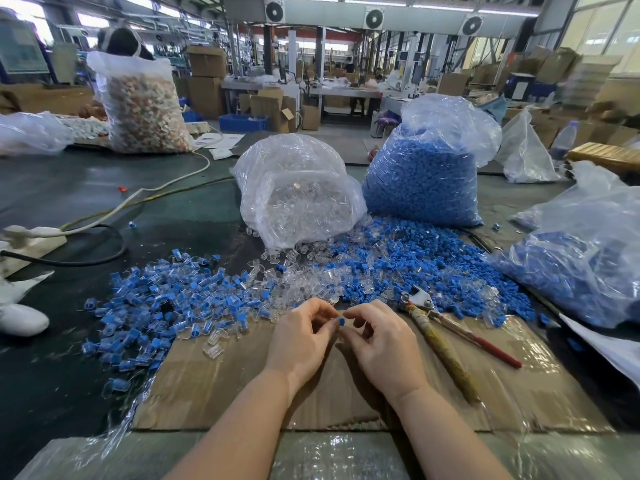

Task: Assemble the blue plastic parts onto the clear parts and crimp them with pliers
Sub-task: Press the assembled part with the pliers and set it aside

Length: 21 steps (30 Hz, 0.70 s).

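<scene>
Two hands at work above a flattened cardboard sheet (pixel 242 382): left hand (pixel 300 337) and right hand (pixel 381 344), fingertips drawn together and pinching one small blue part (pixel 341 321) between them. Whether a clear part sits in the same pinch, impossible to tell.

One pair of pliers (pixel 446 327) lying on the cardboard just right of the right hand, one handle red, the other wrapped in yellowed tape, jaws pointing into the loose pile.

Three bags close by: one bag of clear parts (pixel 298 192) tipped open toward the hands, one bag of blue parts (pixel 426 174) upright beside it, one more blue-filled bag (pixel 581 258) at the right edge. Farther off to the left, one tall bag of orange and white pieces (pixel 142 105).

Too many loose pieces to count: a mixed spill of blue and clear parts (pixel 398 268) ahead of the hands, and a heap of assembled blue-and-clear pieces (pixel 162 306) to the left.

Underneath, a dark worktable (pixel 69 188) with a white cable (pixel 173 181) across it. Beyond, a factory hall with stacked cartons (pixel 206 77), blue crates and ceiling fans.
</scene>
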{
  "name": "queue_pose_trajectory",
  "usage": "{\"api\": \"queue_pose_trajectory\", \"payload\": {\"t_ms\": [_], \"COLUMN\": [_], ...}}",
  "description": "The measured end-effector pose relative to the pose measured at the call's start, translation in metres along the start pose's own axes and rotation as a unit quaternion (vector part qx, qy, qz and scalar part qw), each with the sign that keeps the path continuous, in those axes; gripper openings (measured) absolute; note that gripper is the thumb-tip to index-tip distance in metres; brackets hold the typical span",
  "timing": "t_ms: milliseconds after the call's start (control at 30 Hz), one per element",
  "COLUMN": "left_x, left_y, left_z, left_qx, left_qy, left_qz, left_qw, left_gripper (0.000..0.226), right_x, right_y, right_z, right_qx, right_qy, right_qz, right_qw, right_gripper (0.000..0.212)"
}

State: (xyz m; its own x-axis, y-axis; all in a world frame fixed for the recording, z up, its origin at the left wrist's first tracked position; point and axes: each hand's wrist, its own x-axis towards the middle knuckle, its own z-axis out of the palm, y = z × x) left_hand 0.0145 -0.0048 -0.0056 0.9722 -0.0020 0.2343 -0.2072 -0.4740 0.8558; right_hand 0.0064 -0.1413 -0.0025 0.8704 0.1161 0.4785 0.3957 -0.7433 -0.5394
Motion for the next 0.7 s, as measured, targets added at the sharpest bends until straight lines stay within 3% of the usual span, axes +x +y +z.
{"api": "queue_pose_trajectory", "payload": {"t_ms": [67,167,267,367,500,700], "left_x": [-0.001,0.000,0.000,0.002,0.004,0.006], "left_y": [0.000,0.001,0.002,0.004,0.007,0.013], "left_z": [0.000,-0.001,-0.001,-0.001,-0.003,-0.008], "left_qx": [0.000,0.002,-0.001,-0.007,-0.037,-0.165], "left_qy": [-0.002,0.000,-0.003,-0.004,-0.005,0.001], "left_qz": [-0.002,-0.008,-0.017,-0.028,-0.048,-0.125], "left_qw": [1.000,1.000,1.000,1.000,0.998,0.978], "left_gripper": [0.014,0.014,0.015,0.012,0.012,0.007], "right_x": [-0.001,-0.005,-0.009,-0.014,-0.022,-0.016], "right_y": [0.001,0.006,0.020,0.032,0.032,0.022], "right_z": [-0.004,-0.017,-0.039,-0.057,-0.059,-0.063], "right_qx": [-0.015,-0.139,-0.313,-0.343,-0.381,-0.381], "right_qy": [0.011,0.030,-0.035,-0.131,-0.138,-0.113], "right_qz": [0.009,0.074,0.228,0.337,0.310,0.237], "right_qw": [1.000,0.987,0.921,0.867,0.860,0.887], "right_gripper": [0.020,0.038,0.062,0.076,0.071,0.041]}}
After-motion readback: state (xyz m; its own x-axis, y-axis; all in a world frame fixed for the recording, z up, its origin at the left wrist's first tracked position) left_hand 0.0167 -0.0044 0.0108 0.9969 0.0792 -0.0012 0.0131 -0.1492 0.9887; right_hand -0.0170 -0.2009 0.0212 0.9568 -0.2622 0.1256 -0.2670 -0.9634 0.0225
